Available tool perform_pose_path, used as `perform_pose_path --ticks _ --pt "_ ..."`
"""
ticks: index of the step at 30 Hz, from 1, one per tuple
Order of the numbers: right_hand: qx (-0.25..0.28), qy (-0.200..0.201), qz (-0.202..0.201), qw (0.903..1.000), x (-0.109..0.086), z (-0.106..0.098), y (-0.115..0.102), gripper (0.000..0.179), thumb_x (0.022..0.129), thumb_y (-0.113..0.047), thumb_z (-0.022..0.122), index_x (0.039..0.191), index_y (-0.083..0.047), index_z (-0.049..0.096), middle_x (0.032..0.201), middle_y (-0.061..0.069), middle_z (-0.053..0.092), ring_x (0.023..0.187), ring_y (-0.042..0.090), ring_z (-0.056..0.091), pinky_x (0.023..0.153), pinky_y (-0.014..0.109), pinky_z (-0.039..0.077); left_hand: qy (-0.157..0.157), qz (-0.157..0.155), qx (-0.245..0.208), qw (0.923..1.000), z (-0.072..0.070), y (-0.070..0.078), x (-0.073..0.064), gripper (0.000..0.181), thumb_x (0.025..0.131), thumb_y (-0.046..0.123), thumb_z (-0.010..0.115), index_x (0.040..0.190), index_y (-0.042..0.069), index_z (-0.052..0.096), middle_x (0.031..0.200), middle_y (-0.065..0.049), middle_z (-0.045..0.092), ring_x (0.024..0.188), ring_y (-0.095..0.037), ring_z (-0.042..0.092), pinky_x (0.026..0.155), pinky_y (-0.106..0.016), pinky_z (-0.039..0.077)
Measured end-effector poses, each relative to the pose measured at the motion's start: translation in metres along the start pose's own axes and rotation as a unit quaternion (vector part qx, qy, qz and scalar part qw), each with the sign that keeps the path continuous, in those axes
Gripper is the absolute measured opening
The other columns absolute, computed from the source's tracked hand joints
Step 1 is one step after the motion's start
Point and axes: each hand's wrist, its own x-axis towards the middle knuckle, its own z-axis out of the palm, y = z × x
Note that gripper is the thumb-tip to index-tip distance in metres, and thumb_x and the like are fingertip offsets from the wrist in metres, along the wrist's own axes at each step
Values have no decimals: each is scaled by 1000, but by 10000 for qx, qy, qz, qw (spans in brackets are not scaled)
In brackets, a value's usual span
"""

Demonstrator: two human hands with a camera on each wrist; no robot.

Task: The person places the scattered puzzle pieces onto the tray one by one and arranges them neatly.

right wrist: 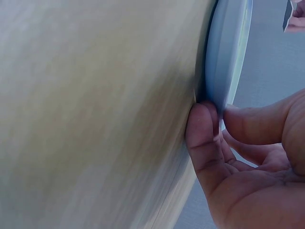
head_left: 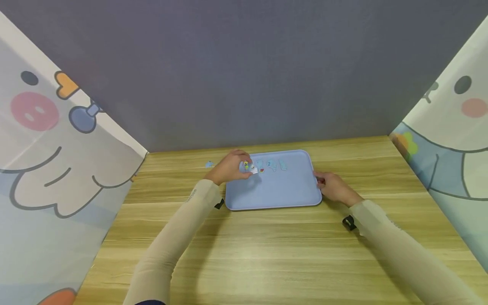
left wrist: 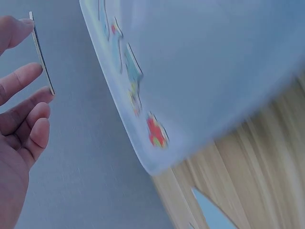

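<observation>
My left hand (head_left: 230,166) is over the left part of a pale blue rectangular tray (head_left: 282,190). Between thumb and fingertips it pinches a thin flat piece (left wrist: 43,57), seen edge-on in the left wrist view; a pale face of it shows in the head view. My right hand (head_left: 336,189) grips the tray's right rim, thumb on top and fingers curled beneath, as the right wrist view shows. Along the tray's far side lie several small flat cutouts, among them light blue ones (head_left: 271,164) and a red one (left wrist: 156,131).
A light blue cutout (head_left: 209,164) lies on the wooden table (head_left: 267,254), left of the tray. Behind the table rises a grey wall (head_left: 244,76). Cartoon-printed panels (head_left: 34,169) stand at both sides.
</observation>
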Motion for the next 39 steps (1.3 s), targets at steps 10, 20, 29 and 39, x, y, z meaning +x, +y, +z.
perform_pose_path --ticks 10,20,29,39 --pt "21 9 -13 10000 0 2 -1 45 89 6 53 131 17 43 89 16 59 78 25 52 66 33 45 -272 348 -32 9990 23 28 22 29 80 30 75 102 13 69 113 1 59 110 -16 45 92 -27 39" --pt "-38 -27 -25 10000 5 0 -5 45 89 6 52 132 17 41 90 17 59 80 26 53 68 35 46 -259 519 111 9983 43 45 49 27 80 31 75 99 14 68 108 3 60 108 -15 49 107 -30 25" --pt "-94 22 -17 10000 5 1 -5 45 88 6 53 130 17 42 92 19 60 83 29 54 74 42 47 -184 641 259 9974 54 54 71 24 80 31 75 96 16 67 103 5 62 104 -15 50 102 -28 30" --pt "-69 -37 149 9999 3 2 0 45 89 5 53 132 16 41 93 19 60 85 29 54 77 43 48 -284 313 271 9987 65 62 93 25 79 33 76 96 19 64 100 7 61 95 -13 45 86 -28 39"
